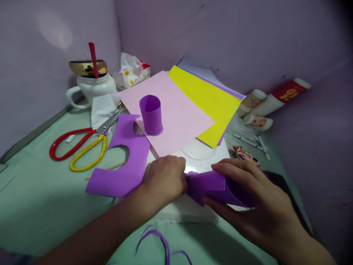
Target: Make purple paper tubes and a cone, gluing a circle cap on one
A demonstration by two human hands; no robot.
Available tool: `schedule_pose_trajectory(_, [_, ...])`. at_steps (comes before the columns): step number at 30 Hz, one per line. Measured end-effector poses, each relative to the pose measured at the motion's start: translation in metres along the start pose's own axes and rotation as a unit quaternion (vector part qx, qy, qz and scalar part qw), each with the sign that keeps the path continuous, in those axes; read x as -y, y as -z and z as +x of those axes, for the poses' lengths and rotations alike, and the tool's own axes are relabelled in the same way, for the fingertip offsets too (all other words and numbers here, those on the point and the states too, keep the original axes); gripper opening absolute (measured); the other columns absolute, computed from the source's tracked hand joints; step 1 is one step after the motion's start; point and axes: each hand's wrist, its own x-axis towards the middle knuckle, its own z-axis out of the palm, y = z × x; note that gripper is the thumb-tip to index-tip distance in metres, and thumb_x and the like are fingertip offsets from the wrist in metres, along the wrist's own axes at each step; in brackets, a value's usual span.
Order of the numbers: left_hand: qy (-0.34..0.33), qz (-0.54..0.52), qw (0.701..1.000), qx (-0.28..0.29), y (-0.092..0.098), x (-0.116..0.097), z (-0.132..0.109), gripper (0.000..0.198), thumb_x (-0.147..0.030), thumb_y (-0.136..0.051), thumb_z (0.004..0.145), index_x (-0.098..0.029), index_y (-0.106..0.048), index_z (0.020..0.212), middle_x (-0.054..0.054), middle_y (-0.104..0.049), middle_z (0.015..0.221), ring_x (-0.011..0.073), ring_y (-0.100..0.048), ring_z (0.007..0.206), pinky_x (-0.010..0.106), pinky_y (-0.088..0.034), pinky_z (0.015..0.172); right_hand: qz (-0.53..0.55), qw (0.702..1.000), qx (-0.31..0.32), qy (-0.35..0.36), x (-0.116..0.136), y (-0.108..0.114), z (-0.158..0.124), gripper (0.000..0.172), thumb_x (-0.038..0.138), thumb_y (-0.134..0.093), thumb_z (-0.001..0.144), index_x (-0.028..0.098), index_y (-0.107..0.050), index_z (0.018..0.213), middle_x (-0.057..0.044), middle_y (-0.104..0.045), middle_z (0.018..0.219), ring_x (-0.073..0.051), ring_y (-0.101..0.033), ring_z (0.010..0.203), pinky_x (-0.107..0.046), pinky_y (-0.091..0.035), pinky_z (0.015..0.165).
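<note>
A rolled purple paper tube point(211, 186) lies on its side between my hands, its wide mouth toward the right. My right hand point(264, 198) curls around it, with fingers on top and thumb below. My left hand point(167, 176) is closed in a fist against the tube's left end; what its fingers pinch is hidden. A small shiny patch shows on the tube's edge beside that fist. Behind them, a purple paper cup point(152, 121) stands upright on a pink sheet point(179, 116). A purple sheet with round cut-outs point(135, 151) lies by my left forearm.
Scissors point(102, 130) with red and yellow handles rest at left, near a white mug point(95, 88) and a tissue pack point(135, 71). A yellow sheet point(209, 106) lies behind. Paper tubes point(270, 103) and markers point(263, 147) sit right; purple paper strips point(162, 239) lie in front.
</note>
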Motion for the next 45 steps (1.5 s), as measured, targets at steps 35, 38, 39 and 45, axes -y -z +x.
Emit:
schedule_pose_trajectory(35, [-0.06,-0.451,0.89,-0.024,-0.006,-0.019,-0.01,0.059,-0.027,-0.075,0.063,-0.017,-0.05,0.116,0.008,-0.064,0.105,0.0239,-0.063,0.093,0.037,-0.052,0.083,0.642,0.726,-0.194,-0.153,-0.01,-0.027,0.005,0.07,0.063,-0.05,0.078,0.023,-0.026,0.13,-0.016,-0.041,0.134,-0.024,-0.052,0.118,-0.045,-0.039,0.103])
schedule_pose_trajectory(38, [-0.042,-0.452,0.891,0.002,-0.002,-0.009,-0.006,0.066,-0.033,-0.075,0.065,-0.015,-0.046,0.122,0.013,-0.065,0.106,0.0264,-0.064,0.093,0.04,-0.052,0.081,0.594,0.747,-0.207,-0.213,-0.029,-0.028,-0.005,0.058,0.046,-0.058,0.079,0.02,-0.036,0.125,-0.015,-0.048,0.126,-0.022,-0.054,0.113,-0.044,-0.04,0.103])
schedule_pose_trajectory(39, [-0.043,-0.445,0.895,0.014,0.0,-0.006,-0.006,0.069,-0.032,-0.076,0.064,-0.015,-0.045,0.123,0.014,-0.064,0.109,0.0278,-0.063,0.097,0.041,-0.052,0.083,0.564,0.768,-0.207,-0.22,-0.035,-0.03,-0.009,0.057,0.039,-0.063,0.077,0.019,-0.039,0.124,-0.014,-0.051,0.122,-0.021,-0.055,0.111,-0.043,-0.041,0.102])
schedule_pose_trajectory(45, [-0.064,-0.381,0.922,-0.024,0.017,0.006,-0.007,0.087,-0.027,-0.082,0.055,-0.026,-0.04,0.131,0.01,-0.046,0.139,0.0295,-0.046,0.125,0.04,-0.041,0.101,0.435,0.867,-0.148,-0.192,-0.041,-0.04,-0.031,0.042,0.008,-0.052,0.077,0.017,-0.05,0.119,-0.009,-0.064,0.106,-0.016,-0.061,0.101,-0.038,-0.047,0.094])
